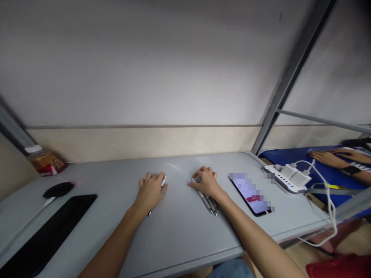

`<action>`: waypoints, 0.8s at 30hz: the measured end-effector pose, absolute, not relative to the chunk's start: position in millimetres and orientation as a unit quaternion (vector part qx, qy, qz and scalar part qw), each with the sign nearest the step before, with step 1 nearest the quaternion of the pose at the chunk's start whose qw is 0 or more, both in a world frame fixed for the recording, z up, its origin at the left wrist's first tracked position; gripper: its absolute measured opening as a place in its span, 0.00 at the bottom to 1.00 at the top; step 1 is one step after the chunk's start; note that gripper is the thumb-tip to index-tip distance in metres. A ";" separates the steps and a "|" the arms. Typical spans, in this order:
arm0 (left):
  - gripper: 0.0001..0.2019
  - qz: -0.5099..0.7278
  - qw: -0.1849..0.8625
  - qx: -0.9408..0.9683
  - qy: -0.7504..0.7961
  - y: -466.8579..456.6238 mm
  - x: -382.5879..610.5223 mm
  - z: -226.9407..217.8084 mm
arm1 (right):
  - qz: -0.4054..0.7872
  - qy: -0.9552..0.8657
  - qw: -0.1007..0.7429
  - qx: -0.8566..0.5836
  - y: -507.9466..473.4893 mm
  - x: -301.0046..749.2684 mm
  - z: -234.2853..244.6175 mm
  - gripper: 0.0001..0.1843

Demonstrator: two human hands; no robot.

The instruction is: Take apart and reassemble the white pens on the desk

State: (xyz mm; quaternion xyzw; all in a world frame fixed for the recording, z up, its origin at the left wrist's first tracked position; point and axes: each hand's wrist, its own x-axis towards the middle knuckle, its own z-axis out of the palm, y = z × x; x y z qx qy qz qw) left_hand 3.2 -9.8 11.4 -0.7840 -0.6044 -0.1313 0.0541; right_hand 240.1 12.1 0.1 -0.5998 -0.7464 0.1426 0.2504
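My left hand [151, 192] is closed over a pen [164, 180] on the grey desk. The pen's white end shows by my thumb, its dark tip pokes out below my palm, and the middle is covered. Over to the right, my right hand [206, 183] curls its fingers around the upper ends of several grey pens [208, 204]. Those pens lie side by side on the desk, with their silver tips pointing toward me. My fingers hide their other ends. A phone [251, 195] with a lit screen lies just right of my right hand.
At the left are a dark phone-like slab [52, 231], a black mouse [58, 189] with a white cable, and a bottle [46, 160] with a white cap. A power strip [285, 179] with chargers sits at right. Beyond the metal post [269, 116], another person's hands rest on a blue surface [278, 156].
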 end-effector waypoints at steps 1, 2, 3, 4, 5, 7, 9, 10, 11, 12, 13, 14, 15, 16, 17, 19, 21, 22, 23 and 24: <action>0.08 -0.133 0.050 -0.785 -0.603 -10.1 3.7 11.5 | 0.141 -0.747 0.251 -0.599 12.4 240.9 0.4 0.18; 0.08 -0.134 0.046 -0.785 -0.603 -10.3 4.2 11.6 | 0.138 -0.747 0.250 -0.600 12.8 241.9 0.7 0.18; 0.07 -0.133 0.042 -0.785 -0.603 -10.7 4.7 11.9 | 0.135 -0.747 0.249 -0.601 13.2 243.0 0.9 0.17; 0.07 -0.132 0.038 -0.786 -0.603 -11.1 5.1 12.3 | 0.134 -0.747 0.248 -0.602 13.6 244.0 1.2 0.16; 0.07 -0.131 0.035 -0.786 -0.603 -11.5 5.5 12.8 | 0.135 -0.747 0.245 -0.603 14.0 244.9 1.4 0.15; 0.07 -0.129 0.028 -0.787 -0.603 -12.3 6.0 14.2 | 0.140 -0.748 0.241 -0.602 14.1 245.9 1.7 0.13; 0.07 -0.125 0.021 -0.785 -0.606 -13.0 6.4 16.1 | 0.141 -0.751 0.239 -0.599 13.3 245.6 2.0 0.12; 0.07 -0.123 0.017 -0.784 -0.608 -13.3 6.7 17.1 | 0.140 -0.753 0.239 -0.597 12.4 244.9 2.3 0.11; 0.07 -0.121 0.013 -0.783 -0.610 -13.6 6.9 18.1 | 0.140 -0.755 0.240 -0.594 11.4 243.9 2.5 0.10; 0.08 -0.119 0.010 -0.782 -0.611 -14.1 7.1 19.1 | 0.140 -0.758 0.240 -0.589 10.2 242.9 2.8 0.10; 0.08 -0.117 0.009 -0.783 -0.611 -14.5 7.4 20.0 | 0.142 -0.763 0.240 -0.584 8.9 241.7 3.2 0.11; 0.09 -0.116 0.008 -0.783 -0.611 -15.0 7.6 20.6 | 0.144 -0.767 0.238 -0.578 7.8 240.7 3.5 0.11; 0.09 -0.114 0.009 -0.784 -0.610 -15.5 7.8 21.0 | 0.146 -0.771 0.234 -0.574 6.8 239.7 3.8 0.12; 0.08 -0.113 0.009 -0.785 -0.609 -15.9 7.9 21.0 | 0.147 -0.775 0.229 -0.571 6.1 239.0 4.1 0.12; 0.08 -0.114 0.010 -0.786 -0.608 -16.1 8.0 20.7 | 0.146 -0.777 0.224 -0.570 5.7 238.4 4.2 0.12; 0.08 -0.119 0.010 -0.787 -0.605 -16.2 8.2 19.4 | 0.139 -0.777 0.216 -0.575 5.5 238.0 4.3 0.11; 0.08 -0.127 0.008 -0.788 -0.603 -15.8 8.4 17.8 | 0.128 -0.774 0.213 -0.582 5.8 238.1 4.5 0.10; 0.08 -0.132 0.006 -0.788 -0.601 -15.4 8.5 17.1 | 0.125 -0.772 0.212 -0.586 6.0 238.3 4.7 0.10; 0.08 -0.137 0.005 -0.789 -0.599 -15.0 8.5 16.5 | 0.124 -0.770 0.211 -0.589 6.0 238.6 5.1 0.10; 0.08 -0.142 0.005 -0.790 -0.596 -14.5 8.5 16.0 | 0.124 -0.767 0.210 -0.593 6.1 238.9 5.6 0.10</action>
